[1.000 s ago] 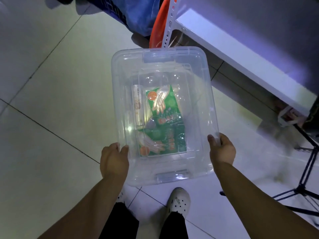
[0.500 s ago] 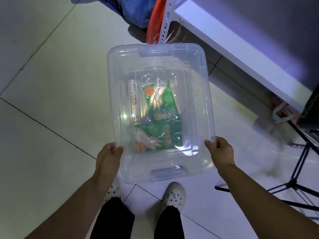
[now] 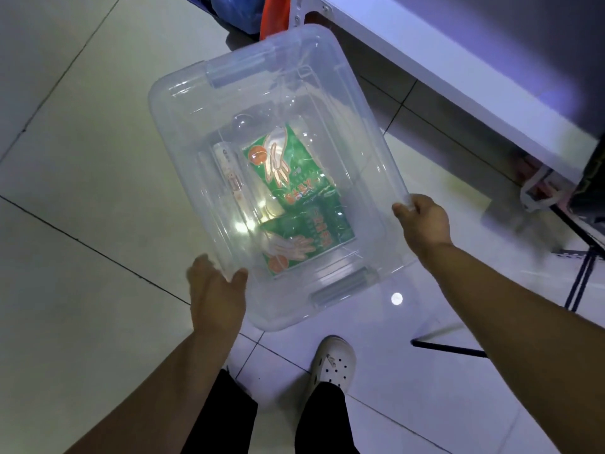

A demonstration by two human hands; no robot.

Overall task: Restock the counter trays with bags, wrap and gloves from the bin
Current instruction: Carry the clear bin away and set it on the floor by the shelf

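The clear bin (image 3: pixel 275 172) is now sitting rotated counterclockwise compared with half a second earlier, its far end swinging toward the white tabletop (image 3: pixel 435 73). The left hand (image 3: pixel 217 298) is gripping the bin's near left corner, fingers curled on the rim. The right hand (image 3: pixel 424 221) is pinching the bin's right rim. Inside the bin, two green glove packs (image 3: pixel 294 204) are lying beside a wrap roll (image 3: pixel 230 178)
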